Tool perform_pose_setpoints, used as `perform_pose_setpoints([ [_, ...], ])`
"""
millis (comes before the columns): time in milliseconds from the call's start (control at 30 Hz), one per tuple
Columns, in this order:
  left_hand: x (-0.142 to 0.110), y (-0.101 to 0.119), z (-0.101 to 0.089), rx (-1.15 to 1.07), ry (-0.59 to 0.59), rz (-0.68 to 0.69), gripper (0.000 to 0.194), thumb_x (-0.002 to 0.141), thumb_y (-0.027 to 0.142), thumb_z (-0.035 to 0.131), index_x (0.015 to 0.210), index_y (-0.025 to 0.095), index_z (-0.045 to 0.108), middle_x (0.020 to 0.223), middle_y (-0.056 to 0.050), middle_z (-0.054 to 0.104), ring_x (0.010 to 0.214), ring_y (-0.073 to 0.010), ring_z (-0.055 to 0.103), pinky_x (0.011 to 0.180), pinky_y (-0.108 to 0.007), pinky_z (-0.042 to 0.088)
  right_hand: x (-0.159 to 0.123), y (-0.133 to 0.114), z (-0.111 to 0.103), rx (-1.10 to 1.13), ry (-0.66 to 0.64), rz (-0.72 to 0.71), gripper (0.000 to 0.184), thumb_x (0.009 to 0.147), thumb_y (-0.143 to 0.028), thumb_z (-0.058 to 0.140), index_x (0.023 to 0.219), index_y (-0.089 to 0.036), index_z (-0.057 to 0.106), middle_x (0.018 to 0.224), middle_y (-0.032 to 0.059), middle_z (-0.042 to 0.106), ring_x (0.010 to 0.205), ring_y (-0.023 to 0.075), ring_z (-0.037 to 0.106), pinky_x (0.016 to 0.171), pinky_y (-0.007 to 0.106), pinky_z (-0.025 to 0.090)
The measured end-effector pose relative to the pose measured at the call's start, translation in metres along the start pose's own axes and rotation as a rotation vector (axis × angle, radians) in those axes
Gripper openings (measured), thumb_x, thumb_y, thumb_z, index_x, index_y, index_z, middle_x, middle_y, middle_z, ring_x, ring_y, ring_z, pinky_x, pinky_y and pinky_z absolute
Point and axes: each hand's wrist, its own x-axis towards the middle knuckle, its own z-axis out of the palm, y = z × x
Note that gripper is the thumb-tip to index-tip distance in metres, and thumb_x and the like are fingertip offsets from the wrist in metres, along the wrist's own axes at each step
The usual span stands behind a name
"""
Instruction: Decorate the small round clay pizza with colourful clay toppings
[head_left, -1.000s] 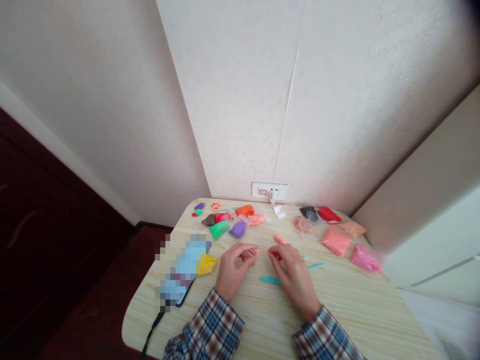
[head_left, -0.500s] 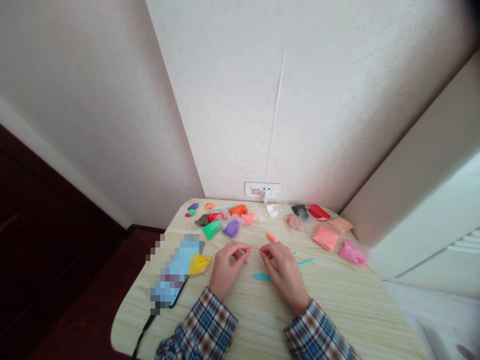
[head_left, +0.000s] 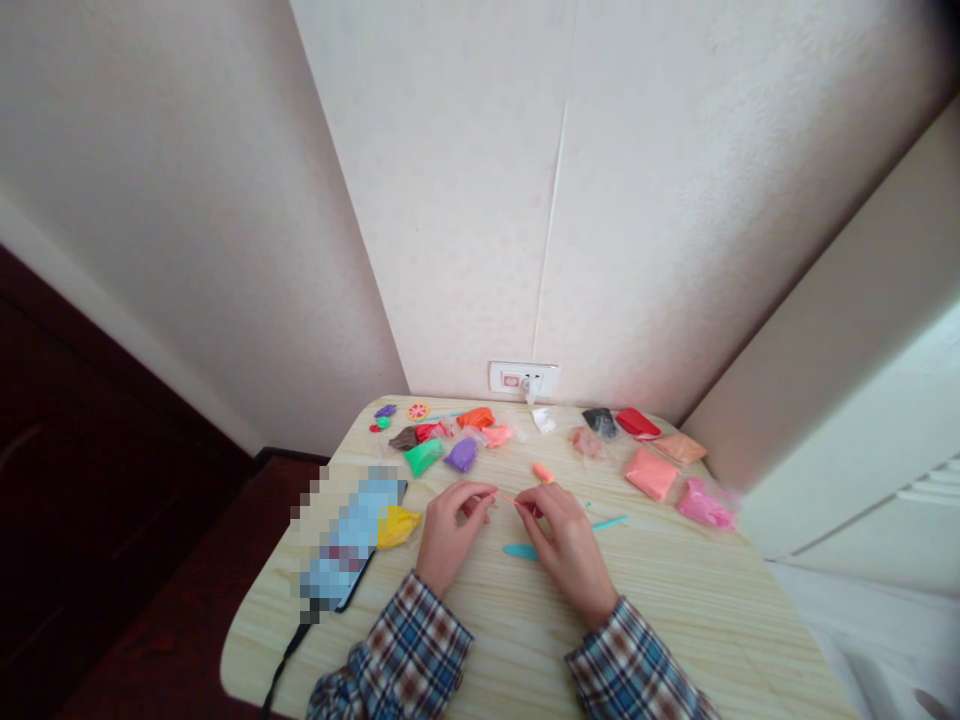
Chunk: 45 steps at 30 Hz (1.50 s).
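A thin orange strand of modelling clay (head_left: 505, 497) stretches between my two hands above the table. My left hand (head_left: 452, 535) pinches one end between thumb and fingertips. The other end is pinched by my right hand (head_left: 564, 545). Under the right hand lies a blue plastic clay tool (head_left: 519, 551), its middle hidden by the hand and its thin end showing on the far side. Just beyond the hands rests an orange roll of clay (head_left: 543, 473). To the left of my left hand is a yellow clay packet (head_left: 397, 527).
A phone (head_left: 360, 540), partly blurred, lies at the left with a black cable. Several clay packets, including green (head_left: 424, 457), purple (head_left: 461, 455) and coral (head_left: 651, 474) ones, line the back and right of the table (head_left: 675, 620). A wall socket (head_left: 523, 379) sits behind.
The left end of the strand has risen slightly, so the strand now slants down toward my right hand. Both hands keep nearly the same place and still pinch it.
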Motion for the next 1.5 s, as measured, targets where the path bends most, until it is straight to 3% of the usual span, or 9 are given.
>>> perform_pose_setpoints([
  [933, 0.000, 0.003, -0.001, 0.017, 0.039, 0.035, 0.012, 0.082, 0.023, 0.054, 0.083, 0.017, 0.064, 0.077, -0.001, 0.064, 0.060, -0.0115, 0.058, 0.062, -0.024, 0.048, 0.000, -0.006, -0.005, -0.009, 0.004, -0.037, 0.016, 0.091, -0.022, 0.041, 0.084, -0.020, 0.055, 0.078, 0.0033, 0.059, 0.075, 0.0174, 0.054, 0.069, 0.031, 0.041],
  [1233, -0.002, 0.013, -0.001, 0.031, 0.060, 0.040, 0.009, 0.080, 0.022, 0.058, 0.078, 0.016, 0.064, 0.072, -0.001, 0.062, 0.060, -0.0109, 0.057, 0.062, -0.023, 0.046, -0.002, -0.005, -0.005, -0.008, 0.002, -0.029, 0.015, 0.091, -0.023, 0.041, 0.087, -0.020, 0.055, 0.079, 0.0033, 0.059, 0.076, 0.0177, 0.054, 0.069, 0.032, 0.040],
  [1500, -0.004, 0.014, -0.001, 0.054, 0.067, 0.057, 0.013, 0.077, 0.028, 0.064, 0.072, 0.016, 0.061, 0.070, -0.001, 0.061, 0.063, -0.0120, 0.055, 0.062, -0.023, 0.045, -0.003, -0.006, -0.007, -0.020, 0.006, -0.058, 0.018, 0.091, -0.025, 0.040, 0.086, -0.020, 0.057, 0.078, 0.0037, 0.060, 0.076, 0.0175, 0.053, 0.068, 0.032, 0.039],
])
